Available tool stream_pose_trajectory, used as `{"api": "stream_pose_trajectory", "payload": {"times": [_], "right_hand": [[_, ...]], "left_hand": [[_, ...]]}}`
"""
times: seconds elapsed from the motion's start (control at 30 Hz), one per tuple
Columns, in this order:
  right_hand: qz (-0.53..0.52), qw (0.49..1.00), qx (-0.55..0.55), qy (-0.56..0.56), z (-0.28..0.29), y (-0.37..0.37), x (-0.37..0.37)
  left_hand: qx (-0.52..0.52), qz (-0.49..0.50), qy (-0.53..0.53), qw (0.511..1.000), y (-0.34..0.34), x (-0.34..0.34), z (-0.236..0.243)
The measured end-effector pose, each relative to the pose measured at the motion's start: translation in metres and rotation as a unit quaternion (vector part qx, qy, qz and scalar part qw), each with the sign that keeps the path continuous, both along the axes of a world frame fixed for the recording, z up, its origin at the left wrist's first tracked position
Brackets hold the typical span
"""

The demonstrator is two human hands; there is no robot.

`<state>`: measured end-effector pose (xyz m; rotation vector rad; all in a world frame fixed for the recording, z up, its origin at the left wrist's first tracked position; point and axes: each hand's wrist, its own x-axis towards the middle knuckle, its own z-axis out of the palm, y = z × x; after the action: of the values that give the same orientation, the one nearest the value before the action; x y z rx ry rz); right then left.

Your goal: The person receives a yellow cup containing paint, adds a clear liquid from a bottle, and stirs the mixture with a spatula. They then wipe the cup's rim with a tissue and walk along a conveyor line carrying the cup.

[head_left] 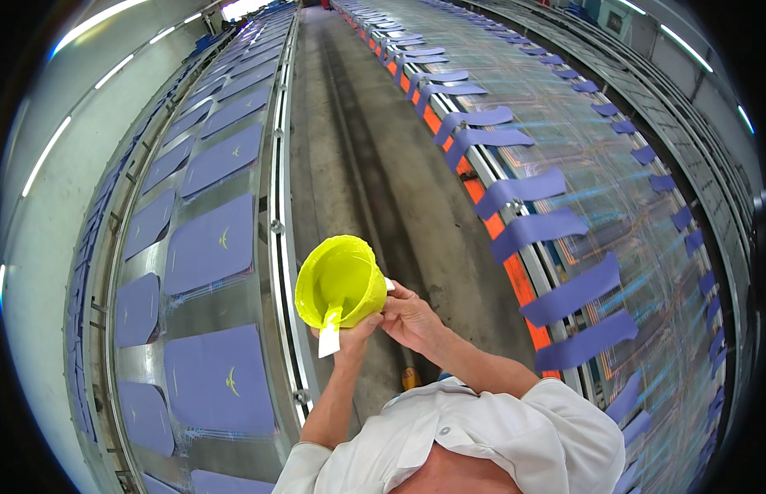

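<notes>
A bright yellow-green tub (pixel 363 290), its rim and inside coated with thick paint or ink of that colour, is held out in front of my chest. My left hand (pixel 357 336) is wrapped round its lower near side, fingers mostly hidden behind it. A scraper (pixel 329 333), white at its outer end and coated yellow-green further in, leans over the near rim. Against the tub's right side, my right hand (pixel 409 317) is closed with bent fingers. A small white piece (pixel 390 285) shows just above those fingers; what it belongs to is hidden.
Along the left runs a long table with a metal rail (pixel 277 206), carrying rows of purple fabric panels (pixel 212 239) with small yellow prints. Purple strips (pixel 576 292) drape over the orange-edged rail of the right table (pixel 638 239). A concrete aisle (pixel 449 280) lies between them.
</notes>
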<state>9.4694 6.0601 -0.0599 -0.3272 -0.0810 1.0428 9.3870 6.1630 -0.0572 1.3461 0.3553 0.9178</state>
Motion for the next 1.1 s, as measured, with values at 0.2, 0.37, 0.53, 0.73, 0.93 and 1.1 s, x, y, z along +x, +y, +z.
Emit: {"api": "stream_pose_trajectory", "payload": {"times": [0.2, 0.37, 0.53, 0.73, 0.93, 1.1], "right_hand": [[0.067, 0.997, 0.036, 0.009, -0.009, 0.059, 0.071], [0.012, 0.998, 0.02, 0.05, -0.019, 0.095, 0.169], [0.038, 0.998, -0.051, 0.004, 0.004, 0.16, 0.257], [0.068, 0.998, 0.003, 0.004, 0.04, 0.245, 0.334], [0.044, 0.998, 0.037, -0.001, 0.052, 0.319, 0.414], [0.006, 1.0, 0.013, -0.015, 0.055, 0.397, 0.481]], "left_hand": [[-0.065, 0.063, 0.047, 0.995, 0.06, 0.063, 0.01], [-0.005, 0.106, -0.094, 0.99, 0.119, 0.143, -0.001], [0.077, 0.069, -0.111, 0.988, 0.177, 0.217, 0.018], [0.065, 0.032, -0.101, 0.992, 0.245, 0.306, 0.027], [0.035, 0.027, -0.046, 0.998, 0.311, 0.41, 0.054], [0.093, 0.031, -0.053, 0.994, 0.4, 0.492, 0.088]]}}
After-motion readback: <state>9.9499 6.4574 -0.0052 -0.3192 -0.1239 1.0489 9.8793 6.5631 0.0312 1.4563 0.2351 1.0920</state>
